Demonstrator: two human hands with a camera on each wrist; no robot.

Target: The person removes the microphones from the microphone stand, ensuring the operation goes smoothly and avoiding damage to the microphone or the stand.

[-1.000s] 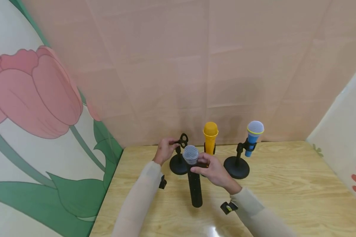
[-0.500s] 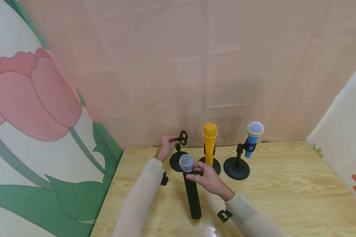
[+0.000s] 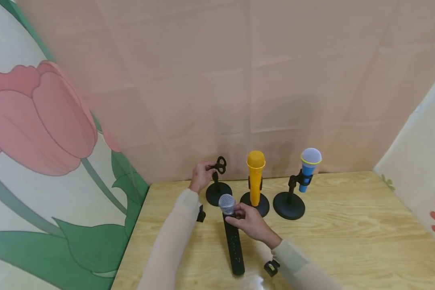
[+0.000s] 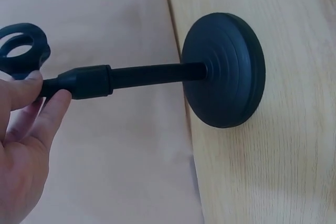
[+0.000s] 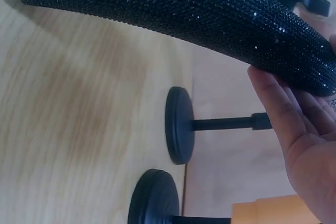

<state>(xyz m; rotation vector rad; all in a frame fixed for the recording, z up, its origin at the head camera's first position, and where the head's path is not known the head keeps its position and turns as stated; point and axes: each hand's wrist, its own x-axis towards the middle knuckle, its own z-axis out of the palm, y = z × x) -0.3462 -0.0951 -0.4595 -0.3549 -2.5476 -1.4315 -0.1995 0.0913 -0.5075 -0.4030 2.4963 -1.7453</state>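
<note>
At the far left edge of the light wooden bench (image 3: pixel 348 233), the left hand (image 3: pixel 200 177) pinches the top of the empty black metal microphone stand (image 3: pixel 217 187), thumb and fingers (image 4: pixel 50 111) closed on the stem just under its ring-shaped clip (image 4: pixel 21 51); the round base (image 4: pixel 226 69) sits on the bench close to the back edge; just right of it and nearer the person, the right hand (image 3: pixel 249 222) is curled round the neck of the black glitter-covered microphone with a silver mesh head (image 3: pixel 232 237), its head raised and its tail end seemingly resting on the bench, though contact is hard to confirm; further right a yellow plastic microphone (image 3: pixel 255 177) stands upright in its own black stand, and beyond it a blue microphone with a grey mesh head (image 3: pixel 308 169) leans in a third; the likeliest mishap, to my eye, is the light stand tipping or sliding off the near rear edge if the long, heavy microphone is pushed into the clip off-line, or its swinging tail knocking the yellow one beside it; no brand, label or writing can be read anywhere.
</note>
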